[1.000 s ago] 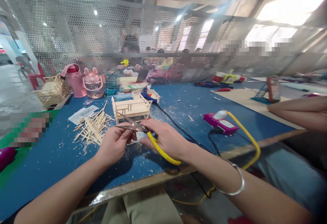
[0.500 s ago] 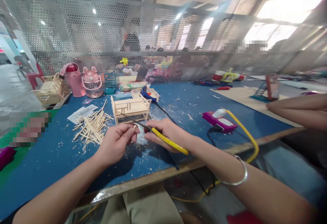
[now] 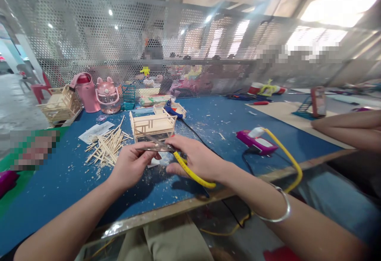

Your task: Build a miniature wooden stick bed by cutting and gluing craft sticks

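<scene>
My right hand grips scissors with yellow tape-wrapped handles. Their blades are parted and point left, the lower one lying across the fingers of my left hand. Thumb and fingers of that left hand are pinched together; the short wooden stick seen between them a moment earlier is mostly hidden now. Just beyond the blades stands a small wooden stick frame with a flat deck and railings. A loose pile of thin wooden sticks lies left of it, beyond my left hand.
Wood crumbs dot the blue table. A blue glue gun with a black cord lies behind the frame. Pink bottles stand at the back left, beside another wooden model. A purple power socket sits right; another person's arm rests beyond.
The scissors have opened and turned, one blade now passing over my left fingertips. My right hand has spread its grip on the handles. A white scrap shows below the left fingertips.
</scene>
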A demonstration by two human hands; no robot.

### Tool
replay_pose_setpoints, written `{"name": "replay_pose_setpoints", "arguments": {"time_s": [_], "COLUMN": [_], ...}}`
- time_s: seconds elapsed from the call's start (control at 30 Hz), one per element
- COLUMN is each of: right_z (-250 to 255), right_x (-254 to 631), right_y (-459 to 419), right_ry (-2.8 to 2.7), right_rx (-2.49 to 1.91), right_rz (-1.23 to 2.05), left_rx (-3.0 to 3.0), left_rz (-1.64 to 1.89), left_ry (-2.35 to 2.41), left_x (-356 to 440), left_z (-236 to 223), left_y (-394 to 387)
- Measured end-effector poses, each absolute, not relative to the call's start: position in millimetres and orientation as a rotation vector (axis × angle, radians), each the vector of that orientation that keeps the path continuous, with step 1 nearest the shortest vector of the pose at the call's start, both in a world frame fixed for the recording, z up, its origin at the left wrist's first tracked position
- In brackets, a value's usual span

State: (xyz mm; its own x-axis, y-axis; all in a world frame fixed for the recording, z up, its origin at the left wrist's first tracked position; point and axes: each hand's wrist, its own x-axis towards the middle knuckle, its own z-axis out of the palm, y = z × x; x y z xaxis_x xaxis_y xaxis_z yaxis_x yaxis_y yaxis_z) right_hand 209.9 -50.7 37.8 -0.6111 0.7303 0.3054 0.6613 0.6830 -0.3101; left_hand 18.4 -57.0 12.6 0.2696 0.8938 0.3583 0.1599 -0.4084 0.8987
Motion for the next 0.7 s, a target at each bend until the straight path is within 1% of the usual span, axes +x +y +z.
{"name": "replay_pose_setpoints", "arguments": {"time_s": [0.2,0.27,0.37,0.5,0.6,0.7], "right_z": [31,33,37,31,22,19], "right_x": [216,227,260,313,331,321], "right_y": [-51,-53,-56,-45,-24,-4], "right_ry": [-2.451,-2.395,-2.251,-2.027,-2.040,-2.194], "right_rx": [-1.085,-1.215,-1.557,-2.013,-2.077,-2.088], "right_rz": [0.186,0.152,0.092,0.117,0.086,0.020], "left_rx": [1.791,1.815,1.878,1.940,1.973,1.986], "left_rz": [1.112,1.033,0.928,0.872,0.868,0.869], "left_ry": [1.034,1.031,1.046,1.057,1.033,1.046], "left_x": [22,23,24,28,30,30], "left_z": [12,10,7,3,0,-2], "left_y": [-58,-57,-55,-53,-52,-52]}}
